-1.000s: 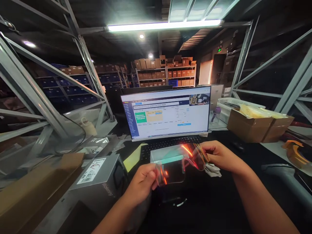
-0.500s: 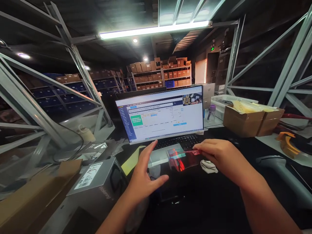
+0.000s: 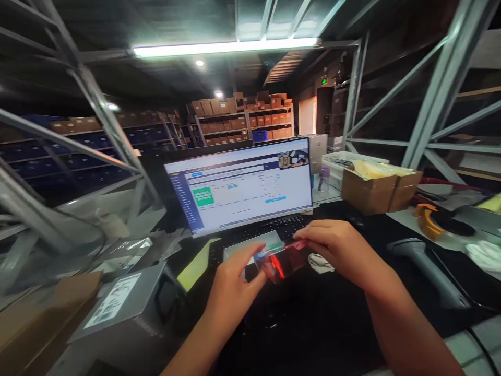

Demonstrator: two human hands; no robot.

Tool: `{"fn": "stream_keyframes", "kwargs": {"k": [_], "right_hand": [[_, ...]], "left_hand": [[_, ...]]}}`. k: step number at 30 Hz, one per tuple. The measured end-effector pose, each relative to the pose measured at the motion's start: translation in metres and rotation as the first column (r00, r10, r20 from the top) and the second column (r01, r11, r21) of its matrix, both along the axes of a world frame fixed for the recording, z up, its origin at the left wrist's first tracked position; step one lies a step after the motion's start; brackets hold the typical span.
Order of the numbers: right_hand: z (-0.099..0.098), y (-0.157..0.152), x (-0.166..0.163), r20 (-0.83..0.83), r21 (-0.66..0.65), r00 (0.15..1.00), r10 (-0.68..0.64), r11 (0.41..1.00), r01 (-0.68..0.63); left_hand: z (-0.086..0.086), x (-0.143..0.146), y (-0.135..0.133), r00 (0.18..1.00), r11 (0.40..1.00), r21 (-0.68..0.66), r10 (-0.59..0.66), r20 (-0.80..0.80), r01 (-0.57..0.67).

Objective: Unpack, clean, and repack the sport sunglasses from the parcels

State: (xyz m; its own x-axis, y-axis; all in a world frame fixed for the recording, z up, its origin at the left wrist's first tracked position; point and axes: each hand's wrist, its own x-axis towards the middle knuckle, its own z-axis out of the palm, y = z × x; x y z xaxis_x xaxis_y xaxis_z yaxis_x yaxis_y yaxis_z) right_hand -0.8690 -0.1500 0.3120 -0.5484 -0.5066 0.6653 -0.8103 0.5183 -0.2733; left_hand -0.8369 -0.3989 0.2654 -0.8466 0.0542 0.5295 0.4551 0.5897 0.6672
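The left hand [image 3: 235, 279] has closed on one end of a shiny red see-through piece [image 3: 279, 267]. Half a second ago this hand was wide open and off the piece. Now its thumb and fingers pinch the left end. The right hand [image 3: 332, 243] keeps its fingers shut on the other end, as before. The two hands are nearer to each other than in the first frame, where the piece was stretched out more between them.

The piece is held up over the middle of the black worktop [image 3: 321, 329], in front of the keyboard [image 3: 289, 227]. It hides a bit of a pale box [image 3: 250, 244] behind it. A crumpled white cloth [image 3: 321, 263] lies just beside the right hand, and the yellow paper [image 3: 195, 267] lies left of the pale box, where it was.

The view has turned to the right, so the screen [image 3: 242, 183] at the far edge sits more to the left. The scanner [image 3: 422, 271], toward the right edge, shows more fully. The peach patch by the screen's green box is gone since the first frame.
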Motion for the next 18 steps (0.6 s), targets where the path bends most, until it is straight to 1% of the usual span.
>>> {"fn": "stream_keyframes", "kwargs": {"k": [2, 4, 6, 7, 9, 10, 13, 15, 16, 17, 18], "right_hand": [[0.002, -0.001, 0.001, -0.003, -0.145, 0.998, -0.06, 0.988, 0.059], [0.005, 0.0, 0.003, -0.005, -0.303, 0.993, -0.12, 0.946, 0.113], [0.01, 0.004, 0.004, -0.02, -0.394, 0.989, -0.15, 0.91, 0.13], [0.013, 0.007, 0.004, -0.026, -0.415, 0.988, -0.155, 0.9, 0.13], [0.023, 0.014, 0.001, -0.02, -0.41, 0.986, -0.164, 0.901, 0.142], [0.029, 0.018, -0.002, -0.012, -0.388, 0.984, -0.175, 0.908, 0.157], [0.048, 0.036, -0.014, -0.03, -0.259, 0.969, -0.247, 0.938, 0.231], [0.055, 0.056, -0.02, -0.067, -0.167, 0.941, -0.332, 0.933, 0.317], [0.055, 0.071, -0.021, -0.066, -0.134, 0.915, -0.397, 0.912, 0.387], [0.052, 0.089, -0.019, -0.049, -0.118, 0.876, -0.479, 0.874, 0.471], [0.046, 0.11, -0.015, -0.016, -0.111, 0.822, -0.57, 0.818, 0.565]], "left_hand": [[-0.001, -0.007, 0.002, 0.996, 0.989, 0.143, 0.022, 0.091, -0.035], [-0.001, -0.018, 0.002, 0.983, 0.951, 0.297, 0.033, 0.178, -0.086], [-0.001, -0.032, 0.001, 0.972, 0.894, 0.434, 0.013, 0.233, -0.116], [-0.001, -0.039, 0.002, 0.967, 0.872, 0.474, -0.005, 0.256, -0.121], [-0.001, -0.051, 0.007, 0.951, 0.809, 0.572, -0.053, 0.305, -0.138], [-0.001, -0.055, 0.011, 0.945, 0.767, 0.627, -0.089, 0.316, -0.138], [0.002, -0.059, 0.03, 0.933, 0.587, 0.796, -0.187, 0.308, -0.145], [0.006, -0.057, 0.046, 0.909, 0.492, 0.843, -0.215, 0.357, -0.215], [0.008, -0.055, 0.054, 0.887, 0.463, 0.847, -0.231, 0.401, -0.262], [0.009, -0.052, 0.062, 0.859, 0.447, 0.842, -0.256, 0.443, -0.301], [0.01, -0.049, 0.068, 0.83, 0.44, 0.835, -0.288, 0.478, -0.329]]}}
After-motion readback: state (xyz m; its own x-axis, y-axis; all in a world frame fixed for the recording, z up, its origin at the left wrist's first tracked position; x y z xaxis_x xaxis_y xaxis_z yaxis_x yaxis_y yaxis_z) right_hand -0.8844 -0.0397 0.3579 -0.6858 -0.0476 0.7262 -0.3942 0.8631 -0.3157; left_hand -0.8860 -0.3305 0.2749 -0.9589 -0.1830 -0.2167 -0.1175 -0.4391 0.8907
